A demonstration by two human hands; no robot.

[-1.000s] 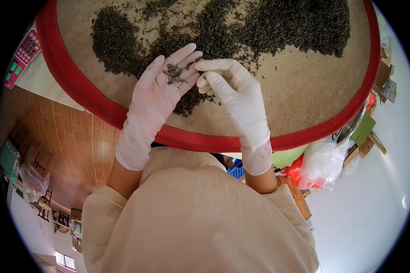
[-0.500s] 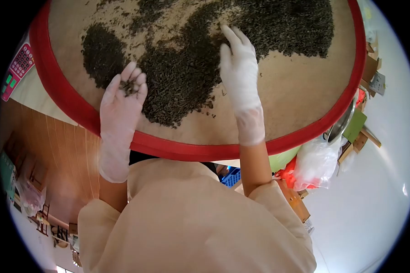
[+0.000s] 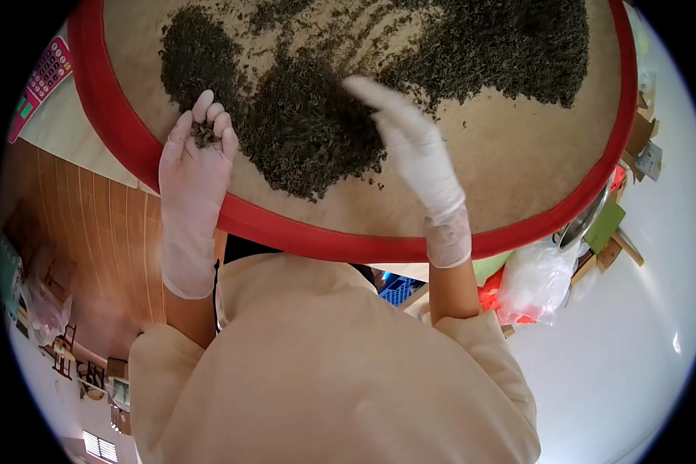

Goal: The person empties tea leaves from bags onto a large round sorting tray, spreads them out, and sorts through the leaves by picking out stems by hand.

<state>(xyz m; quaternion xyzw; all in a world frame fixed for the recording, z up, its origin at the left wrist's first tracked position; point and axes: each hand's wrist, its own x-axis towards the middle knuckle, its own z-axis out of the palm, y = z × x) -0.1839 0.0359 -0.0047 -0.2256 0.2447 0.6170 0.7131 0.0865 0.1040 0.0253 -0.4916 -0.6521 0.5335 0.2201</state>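
Observation:
My left hand, in a white glove, is palm up with its fingers curled around a small clump of dark dried tea leaves. It hovers at the near left edge of a big round tray with a red rim. My right hand, gloved as well, is over the middle of the tray with its fingers stretched out to the left and slightly blurred. Nearest to it is a central pile of tea leaves. A smaller heap lies beyond my left fingertips, and a broad layer covers the far right.
A pink scale with a keypad stands left of the tray. To the right are a metal bowl, a clear plastic bag and several boxes. A blue basket shows below the rim, and brown flooring lies at left.
My right hand has moved down and back from the far leaves, its fingers now pointing left. Leaves in the middle have been drawn nearer into the central pile. My left hand still holds its clump.

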